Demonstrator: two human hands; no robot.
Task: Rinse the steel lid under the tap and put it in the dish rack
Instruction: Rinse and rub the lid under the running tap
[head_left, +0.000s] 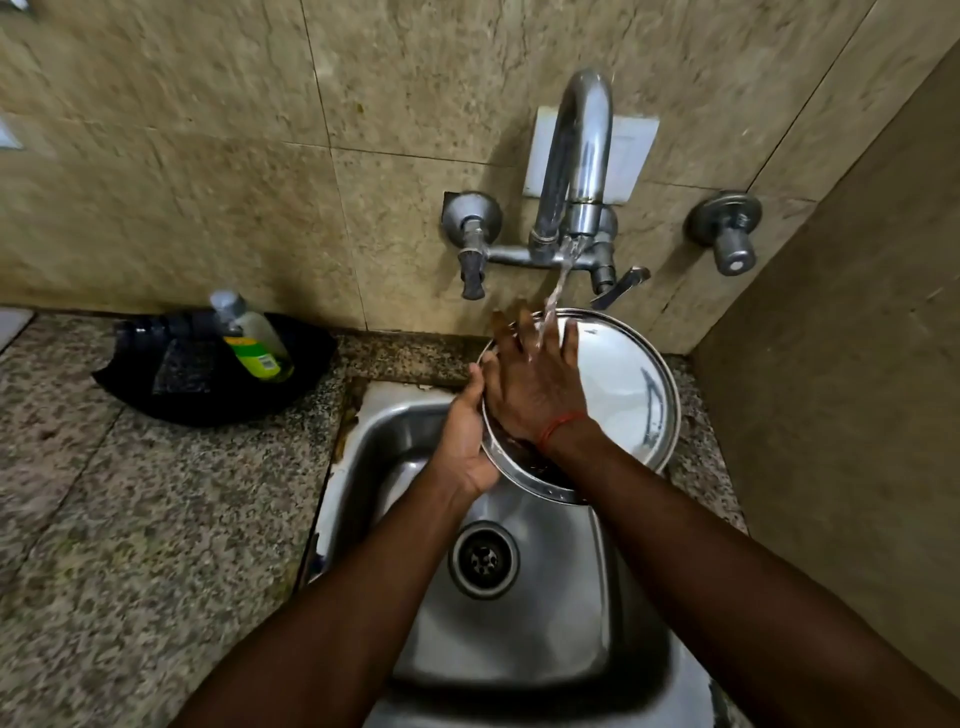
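The rinsing step is underway: the left hand (467, 441) is gripping the steel lid (613, 395) by its left rim over the sink (519, 613), while the right hand (535, 374) is lying open, rubbing its surface under the tap (576, 171). Next it likely needs carrying to a dish rack, which is not in view.

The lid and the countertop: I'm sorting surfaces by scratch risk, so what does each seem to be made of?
The lid looks like polished steel: bright, mirror-like, reflecting light. The countertop looks like speckled granite, with mottled grey, tan and black grains and a dull sheen, though it could be an imitation stone.
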